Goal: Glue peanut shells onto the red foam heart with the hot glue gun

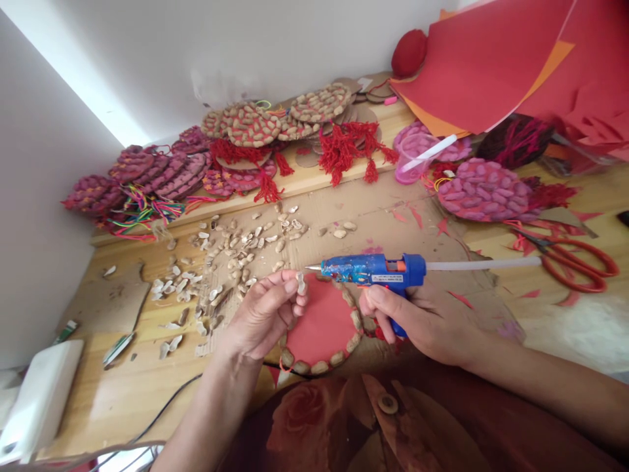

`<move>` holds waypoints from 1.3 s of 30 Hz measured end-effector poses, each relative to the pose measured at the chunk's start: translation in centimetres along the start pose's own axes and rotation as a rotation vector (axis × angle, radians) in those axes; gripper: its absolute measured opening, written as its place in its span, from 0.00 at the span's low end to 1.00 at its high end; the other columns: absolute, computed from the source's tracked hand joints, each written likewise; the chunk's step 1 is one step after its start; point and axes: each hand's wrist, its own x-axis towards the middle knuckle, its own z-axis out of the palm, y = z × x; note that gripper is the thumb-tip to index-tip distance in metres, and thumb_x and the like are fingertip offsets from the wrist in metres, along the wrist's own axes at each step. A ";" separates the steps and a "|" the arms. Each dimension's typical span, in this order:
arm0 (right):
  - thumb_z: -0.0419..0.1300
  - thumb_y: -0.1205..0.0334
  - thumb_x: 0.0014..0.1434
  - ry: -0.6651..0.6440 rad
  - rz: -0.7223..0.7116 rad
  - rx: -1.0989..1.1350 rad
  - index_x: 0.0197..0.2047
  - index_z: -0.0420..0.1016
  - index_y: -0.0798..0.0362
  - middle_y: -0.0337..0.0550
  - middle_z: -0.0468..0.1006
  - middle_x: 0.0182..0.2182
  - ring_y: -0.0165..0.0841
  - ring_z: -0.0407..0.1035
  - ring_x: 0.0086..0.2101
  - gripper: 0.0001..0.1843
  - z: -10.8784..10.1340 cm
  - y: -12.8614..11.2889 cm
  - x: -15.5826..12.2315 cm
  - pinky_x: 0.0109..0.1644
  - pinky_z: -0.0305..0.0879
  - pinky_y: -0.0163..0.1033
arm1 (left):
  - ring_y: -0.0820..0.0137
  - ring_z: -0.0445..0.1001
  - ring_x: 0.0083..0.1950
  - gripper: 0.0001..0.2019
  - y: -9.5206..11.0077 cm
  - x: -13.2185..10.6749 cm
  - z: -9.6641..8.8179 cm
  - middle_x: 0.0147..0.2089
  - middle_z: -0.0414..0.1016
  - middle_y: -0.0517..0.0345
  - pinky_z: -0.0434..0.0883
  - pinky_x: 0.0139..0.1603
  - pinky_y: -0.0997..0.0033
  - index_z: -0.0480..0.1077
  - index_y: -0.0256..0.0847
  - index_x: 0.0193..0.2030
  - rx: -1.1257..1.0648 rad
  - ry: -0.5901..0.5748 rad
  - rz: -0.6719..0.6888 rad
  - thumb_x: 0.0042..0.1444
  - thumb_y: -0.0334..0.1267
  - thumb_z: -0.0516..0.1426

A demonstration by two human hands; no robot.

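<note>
Between the thumb and fingers of my left hand (270, 311) is a peanut shell half (301, 284), its pale hollow side showing. My right hand (422, 321) grips a blue hot glue gun (373, 270) by its handle, a white glue stick (484, 264) poking out of the back. The gun's metal nozzle points left, close to the shell. Below both hands lies a round red disc (322, 328) with peanut shells (337, 358) along its rim; my left hand hides part of its left edge.
Loose peanut shells (240, 246) are scattered over the cardboard (314, 210) at left. Finished peanut discs with red tassels (339, 154) line the back ledge. Orange-handled scissors (580, 262) and a pink peanut disc (484, 190) lie right. A black cord (167, 403) crosses the front left.
</note>
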 end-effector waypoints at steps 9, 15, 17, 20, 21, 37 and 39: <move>0.51 0.39 0.69 -0.088 -0.031 0.015 0.32 0.69 0.51 0.36 0.70 0.19 0.32 0.67 0.22 0.25 -0.2 0.8 -0.5 0.32 0.66 0.40 | 0.77 0.68 0.29 0.15 -0.1 0.2 0.2 0.27 0.71 0.60 0.68 0.28 0.80 0.75 0.36 0.31 -0.120 0.040 0.041 0.44 0.41 0.74; 0.51 0.44 0.71 -0.112 -0.060 -0.063 0.24 0.68 0.49 0.38 0.69 0.19 0.34 0.68 0.26 0.26 -0.3 1.1 -0.5 0.35 0.68 0.42 | 0.78 0.66 0.28 0.17 -0.1 0.3 0.5 0.26 0.69 0.61 0.68 0.27 0.80 0.74 0.36 0.30 -0.120 0.043 0.031 0.43 0.42 0.74; 0.51 0.45 0.71 -0.123 -0.064 -0.059 0.23 0.68 0.49 0.38 0.69 0.19 0.35 0.69 0.27 0.27 -0.3 1.0 -0.5 0.35 0.68 0.42 | 0.78 0.66 0.27 0.17 -0.1 0.3 0.7 0.26 0.69 0.62 0.67 0.27 0.80 0.73 0.36 0.29 -0.128 0.041 0.024 0.43 0.42 0.74; 0.50 0.45 0.71 -0.134 -0.064 -0.056 0.23 0.68 0.49 0.39 0.69 0.20 0.36 0.69 0.28 0.28 -0.3 0.9 -0.5 0.35 0.68 0.42 | 0.79 0.65 0.27 0.17 -0.1 0.3 0.8 0.25 0.68 0.63 0.67 0.27 0.80 0.72 0.36 0.28 -0.130 0.043 0.014 0.42 0.41 0.75; 0.50 0.45 0.71 -0.133 -0.063 -0.057 0.23 0.68 0.49 0.39 0.69 0.20 0.36 0.70 0.28 0.28 -0.3 0.8 -0.5 0.35 0.68 0.42 | 0.79 0.65 0.26 0.17 -0.1 0.3 0.8 0.25 0.68 0.63 0.67 0.27 0.80 0.72 0.36 0.28 -0.129 0.041 0.015 0.42 0.41 0.75; 0.51 0.46 0.71 -0.137 -0.032 -0.109 0.23 0.66 0.50 0.38 0.68 0.19 0.34 0.69 0.26 0.26 -0.2 0.5 -0.4 0.29 0.62 0.40 | 0.79 0.65 0.26 0.17 -0.2 0.3 0.6 0.25 0.69 0.62 0.68 0.27 0.80 0.72 0.36 0.29 -0.138 0.045 0.014 0.43 0.42 0.75; 0.51 0.47 0.70 -0.137 -0.039 -0.120 0.23 0.65 0.50 0.39 0.68 0.19 0.34 0.68 0.25 0.26 -0.3 0.3 -0.4 0.28 0.61 0.39 | 0.79 0.65 0.26 0.17 -0.2 0.3 0.6 0.25 0.69 0.62 0.67 0.27 0.80 0.73 0.35 0.28 -0.140 0.050 0.020 0.43 0.41 0.75</move>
